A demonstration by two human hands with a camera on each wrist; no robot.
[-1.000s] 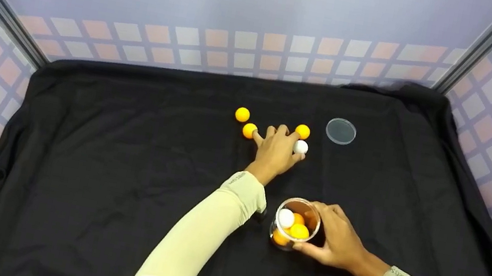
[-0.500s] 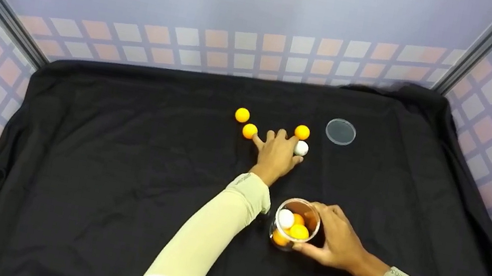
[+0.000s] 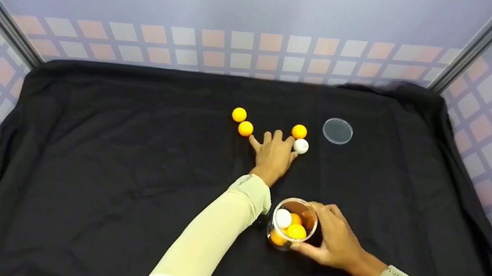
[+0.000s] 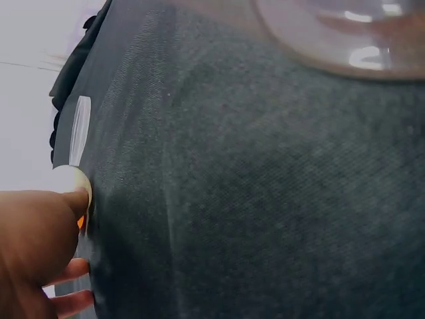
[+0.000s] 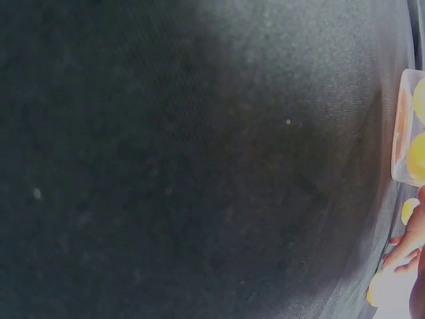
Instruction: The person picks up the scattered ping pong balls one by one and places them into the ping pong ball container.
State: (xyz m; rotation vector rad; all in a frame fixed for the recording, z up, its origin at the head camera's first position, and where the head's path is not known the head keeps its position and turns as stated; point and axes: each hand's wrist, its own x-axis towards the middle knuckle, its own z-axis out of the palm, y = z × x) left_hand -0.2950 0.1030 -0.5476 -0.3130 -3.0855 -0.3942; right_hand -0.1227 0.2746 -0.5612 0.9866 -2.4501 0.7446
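My left hand [image 3: 273, 155] reaches to the far middle of the cloth, fingers spread. Its thumb and index fingertips are at the near-left side of a white table tennis ball [image 3: 301, 146]; in the left wrist view the thumb tip overlaps that ball [image 4: 72, 178]. An orange ball [image 3: 299, 131] lies just behind it. Left of the hand are two more orange balls [image 3: 239, 114], close together. My right hand [image 3: 338, 238] grips a clear open jar [image 3: 270, 233] by its right side. Inside are one white ball [image 3: 283, 219] and several orange balls [image 3: 296, 232].
A clear round lid [image 3: 338, 131] lies flat behind and right of the white ball. Black cloth [image 3: 117, 176] with folds covers the table. Patterned walls [image 3: 229, 3] stand at the back and both sides.
My left hand has drawn slightly back from the white ball, so more of the ball shows. The view has shifted slightly. My right hand and the jar stay in place.
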